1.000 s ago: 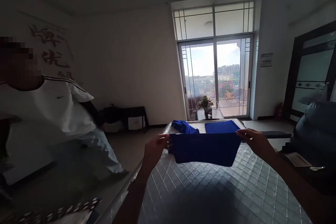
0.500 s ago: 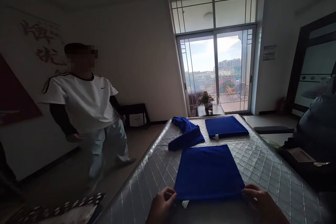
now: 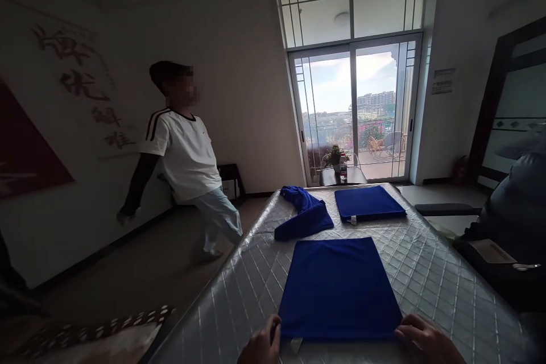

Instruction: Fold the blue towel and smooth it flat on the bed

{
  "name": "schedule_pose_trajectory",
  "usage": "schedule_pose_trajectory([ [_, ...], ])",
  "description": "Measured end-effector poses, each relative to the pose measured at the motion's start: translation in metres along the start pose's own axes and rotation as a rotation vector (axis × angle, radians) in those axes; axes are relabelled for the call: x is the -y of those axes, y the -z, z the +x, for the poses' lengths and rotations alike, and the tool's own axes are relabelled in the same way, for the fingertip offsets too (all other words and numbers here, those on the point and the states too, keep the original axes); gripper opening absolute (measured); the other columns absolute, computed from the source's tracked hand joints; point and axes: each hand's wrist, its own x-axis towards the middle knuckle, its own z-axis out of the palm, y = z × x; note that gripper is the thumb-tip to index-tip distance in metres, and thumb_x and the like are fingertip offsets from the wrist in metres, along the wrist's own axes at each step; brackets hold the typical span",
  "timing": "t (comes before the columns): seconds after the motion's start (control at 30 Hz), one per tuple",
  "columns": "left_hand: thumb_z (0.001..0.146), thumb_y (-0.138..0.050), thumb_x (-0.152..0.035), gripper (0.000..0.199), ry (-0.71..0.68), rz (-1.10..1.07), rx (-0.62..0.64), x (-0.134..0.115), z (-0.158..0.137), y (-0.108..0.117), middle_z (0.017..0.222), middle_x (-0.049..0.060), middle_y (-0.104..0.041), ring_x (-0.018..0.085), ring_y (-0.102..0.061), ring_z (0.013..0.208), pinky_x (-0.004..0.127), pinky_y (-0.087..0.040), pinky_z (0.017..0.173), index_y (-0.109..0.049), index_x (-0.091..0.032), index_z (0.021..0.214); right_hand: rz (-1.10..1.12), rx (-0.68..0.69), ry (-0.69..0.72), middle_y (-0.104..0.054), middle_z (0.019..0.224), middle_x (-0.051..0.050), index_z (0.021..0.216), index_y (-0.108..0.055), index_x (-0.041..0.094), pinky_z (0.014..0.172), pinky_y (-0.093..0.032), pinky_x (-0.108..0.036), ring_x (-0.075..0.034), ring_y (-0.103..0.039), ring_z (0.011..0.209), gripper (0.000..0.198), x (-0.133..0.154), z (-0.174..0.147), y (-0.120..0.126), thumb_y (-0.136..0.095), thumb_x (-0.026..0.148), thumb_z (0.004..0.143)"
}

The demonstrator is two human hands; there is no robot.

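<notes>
Blue cloth (image 3: 341,290) lies flat between side edges of table (image 3: 439,273); left hand (image 3: 264,341), right hand (image 3: 426,338) pinch its near corners. Folded cloth (image 3: 369,203) by far right corner, rumpled cloth (image 3: 303,216) by far left.

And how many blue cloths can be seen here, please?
3: flat cloth between left hand and right hand; folded cloth behind, right; rumpled cloth behind, left. More may be hidden beneath.
</notes>
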Motion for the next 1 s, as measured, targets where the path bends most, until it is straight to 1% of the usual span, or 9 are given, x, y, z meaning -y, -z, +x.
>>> schedule_pose_trajectory([
  [0.1, 0.101, -0.032, -0.027, 0.034, 0.039, 0.071, 0.054, -0.008, -0.001, 0.005, 0.096, 0.006, -0.079, 0.023, -0.075, 0.092, 0.026, -0.046, 0.068, -0.066, -0.028, 0.106, -0.118, -0.053, -0.022, -0.073, 0.086, -0.005, 0.078, -0.076, 0.029, 0.077, -0.053, -0.031, -0.021, -0.069, 0.085, 0.047, 0.0, 0.008, -0.007, -0.039, 0.045, 0.103],
  [0.23, 0.102, -0.032, -0.03, 0.037, 0.004, 0.168, -0.017, -0.039, 0.004, 0.011, 0.099, 0.012, -0.076, 0.028, -0.073, 0.095, 0.034, -0.049, 0.078, -0.067, -0.022, 0.109, -0.334, -0.132, -0.04, -0.074, 0.092, -0.007, 0.094, -0.076, 0.028, 0.087, -0.051, -0.039, -0.025, -0.067, 0.093, 0.042, 0.014, 0.026, -0.016, -0.036, 0.032, 0.103],
  [0.33, 0.1, -0.038, -0.029, 0.035, -0.264, 0.145, -0.012, -0.088, 0.01, -0.002, 0.11, 0.013, -0.074, 0.028, -0.068, 0.106, 0.038, -0.05, 0.09, -0.068, -0.021, 0.114, -0.385, -0.129, -0.029, -0.07, 0.126, -0.01, 0.12, -0.072, 0.024, 0.102, -0.048, -0.042, -0.027, -0.063, 0.118, 0.042, 0.017, 0.041, -0.03, -0.035, 0.031, 0.102],
  [0.43, 0.098, -0.05, -0.037, 0.035, -0.609, 0.056, 0.146, -0.141, 0.015, -0.04, 0.124, 0.013, -0.071, 0.029, -0.063, 0.118, 0.041, -0.048, 0.103, -0.068, -0.023, 0.125, -0.412, -0.095, -0.091, -0.053, 0.15, -0.013, 0.14, -0.061, 0.017, 0.113, -0.041, -0.049, -0.031, -0.047, 0.14, 0.051, 0.003, 0.048, -0.051, -0.038, 0.037, 0.1],
  [0.57, 0.103, -0.038, -0.045, 0.057, -0.882, -0.062, 0.246, -0.181, 0.022, -0.096, 0.16, 0.01, -0.042, 0.027, -0.037, 0.149, 0.045, -0.029, 0.124, -0.038, -0.024, 0.156, -0.465, -0.026, -0.087, -0.043, 0.157, -0.013, 0.146, -0.055, 0.015, 0.117, -0.038, -0.05, -0.03, -0.038, 0.147, 0.057, -0.03, 0.046, -0.078, -0.039, 0.03, 0.094],
  [0.63, 0.105, -0.03, -0.043, 0.061, -0.927, -0.038, 0.257, -0.183, 0.023, -0.11, 0.166, 0.006, -0.028, 0.024, -0.025, 0.154, 0.046, -0.022, 0.128, -0.018, -0.025, 0.162, -0.511, -0.039, -0.064, -0.044, 0.156, -0.012, 0.145, -0.056, 0.015, 0.117, -0.038, -0.05, -0.03, -0.037, 0.147, 0.058, -0.042, 0.044, -0.085, -0.041, 0.028, 0.09],
  [0.7, 0.106, -0.026, -0.046, 0.063, -0.928, 0.009, 0.243, -0.175, 0.023, -0.111, 0.168, 0.004, -0.022, 0.022, -0.02, 0.155, 0.046, -0.02, 0.129, -0.009, -0.026, 0.163, -0.543, -0.055, -0.044, -0.044, 0.156, -0.011, 0.145, -0.057, 0.016, 0.117, -0.038, -0.05, -0.03, -0.036, 0.147, 0.058, -0.046, 0.044, -0.088, -0.04, 0.028, 0.091],
  [0.83, 0.104, -0.021, -0.059, 0.069, -0.808, 0.061, 0.212, -0.142, 0.025, -0.089, 0.168, 0.005, -0.019, 0.022, -0.015, 0.156, 0.046, -0.017, 0.129, -0.016, -0.023, 0.162, -0.526, -0.079, -0.075, -0.039, 0.159, -0.011, 0.149, -0.05, 0.013, 0.119, -0.034, -0.05, -0.028, -0.032, 0.149, 0.06, -0.039, 0.044, -0.086, -0.029, 0.036, 0.098],
  [1.0, 0.102, -0.014, -0.062, 0.072, -0.516, 0.184, 0.149, -0.074, 0.038, -0.053, 0.167, 0.006, -0.017, 0.027, -0.014, 0.156, 0.05, -0.019, 0.128, -0.022, -0.02, 0.16, -0.507, -0.09, -0.053, -0.032, 0.162, -0.011, 0.149, -0.05, 0.012, 0.121, -0.031, -0.05, -0.027, -0.028, 0.151, 0.06, -0.033, 0.042, -0.082, -0.027, 0.038, 0.101],
])
